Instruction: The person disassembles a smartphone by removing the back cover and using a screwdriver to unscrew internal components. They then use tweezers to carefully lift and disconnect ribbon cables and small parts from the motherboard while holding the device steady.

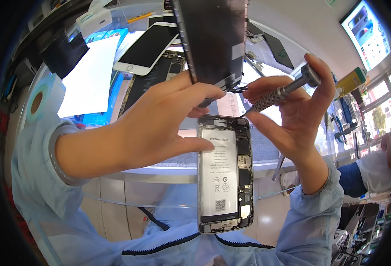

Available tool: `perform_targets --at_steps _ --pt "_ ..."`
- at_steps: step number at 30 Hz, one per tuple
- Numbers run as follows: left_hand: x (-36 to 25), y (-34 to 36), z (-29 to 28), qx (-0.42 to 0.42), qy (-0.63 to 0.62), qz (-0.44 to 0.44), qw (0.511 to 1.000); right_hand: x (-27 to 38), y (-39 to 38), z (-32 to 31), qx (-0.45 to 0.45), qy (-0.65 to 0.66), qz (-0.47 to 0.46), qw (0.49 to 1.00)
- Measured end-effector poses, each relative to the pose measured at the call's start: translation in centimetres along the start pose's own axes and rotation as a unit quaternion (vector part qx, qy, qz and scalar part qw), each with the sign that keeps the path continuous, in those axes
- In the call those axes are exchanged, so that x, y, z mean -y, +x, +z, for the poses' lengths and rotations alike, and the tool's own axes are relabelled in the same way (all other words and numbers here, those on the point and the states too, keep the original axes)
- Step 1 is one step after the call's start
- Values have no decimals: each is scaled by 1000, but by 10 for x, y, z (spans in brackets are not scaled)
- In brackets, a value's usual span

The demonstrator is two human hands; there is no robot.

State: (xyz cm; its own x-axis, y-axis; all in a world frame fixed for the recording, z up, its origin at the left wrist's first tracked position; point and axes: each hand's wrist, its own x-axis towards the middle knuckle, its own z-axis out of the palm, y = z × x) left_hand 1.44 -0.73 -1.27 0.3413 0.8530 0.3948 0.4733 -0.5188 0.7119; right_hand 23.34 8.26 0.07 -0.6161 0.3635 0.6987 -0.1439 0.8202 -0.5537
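An opened smartphone body point(245, 146) with a white battery point(219, 177) inside lies in front of me, at the near edge of the table. Its dark screen assembly point(213, 40) is lifted upright beyond the top end. My left hand point(164, 111) grips the lower part of that screen with its fingers, while its thumb rests on the battery. In my right hand point(288, 111), a small screwdriver point(277, 95) with a knurled grip is held between thumb and fingers. Its tip points down at the phone's top right corner; whether it touches a screw is too small to tell.
A white phone point(146, 48), a white sheet point(89, 80) and an opened phone body point(149, 84) lie to the left. A tape roll point(42, 99) stands at far left. A monitor point(367, 33) hangs at upper right. Another person's leg point(352, 179) shows at right.
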Motion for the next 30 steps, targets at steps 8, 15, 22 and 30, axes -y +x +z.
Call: perform_targets --at_steps 8,15,22,30 --pt "-1 1 -1 16 -1 -35 999 0 2 -3 -30 -10 9 999" --pt "-1 1 -1 16 12 -32 999 -4 5 -4 -42 59 72 995" --pt "-5 1 -3 21 12 -48 999 -2 6 -4 -18 -12 26 999" --pt "-1 0 -2 22 7 -52 998 -3 2 -8 -19 -43 36 998"
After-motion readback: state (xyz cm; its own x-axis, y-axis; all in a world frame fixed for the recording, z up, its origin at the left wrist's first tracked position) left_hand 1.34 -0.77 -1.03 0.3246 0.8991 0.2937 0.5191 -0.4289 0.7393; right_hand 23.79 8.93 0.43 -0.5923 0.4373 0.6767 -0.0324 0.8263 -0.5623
